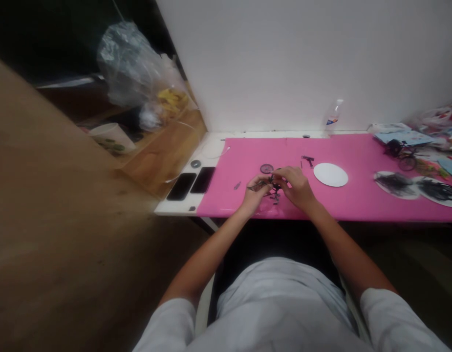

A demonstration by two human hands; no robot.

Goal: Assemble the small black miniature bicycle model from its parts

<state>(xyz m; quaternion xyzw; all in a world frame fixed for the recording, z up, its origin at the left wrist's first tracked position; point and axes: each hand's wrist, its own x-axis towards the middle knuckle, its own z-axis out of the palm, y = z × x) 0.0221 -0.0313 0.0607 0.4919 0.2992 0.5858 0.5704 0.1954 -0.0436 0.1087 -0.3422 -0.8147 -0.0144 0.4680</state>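
Note:
Over the pink sheet, my left hand (258, 190) is closed on a small dark miniature bicycle frame (275, 196), its thin parts hanging below the fingers. From the other side my right hand (296, 185) pinches the top of the same frame, the fingertips of both hands nearly meeting. Some of the frame is hidden by the fingers. Just beyond the hands lies a small spoked wheel (267, 168). A little grey part (237, 186) rests left of my left hand, and a black pistol-shaped piece (308, 160) lies beyond my right hand.
A white oval plate (331, 175) lies right of my hands. Two more plates hold black strands (436, 189), near a dark miniature bicycle (405, 152). Two phones (182, 187) lie at the table's left end. A clear bottle (333, 116) stands by the wall.

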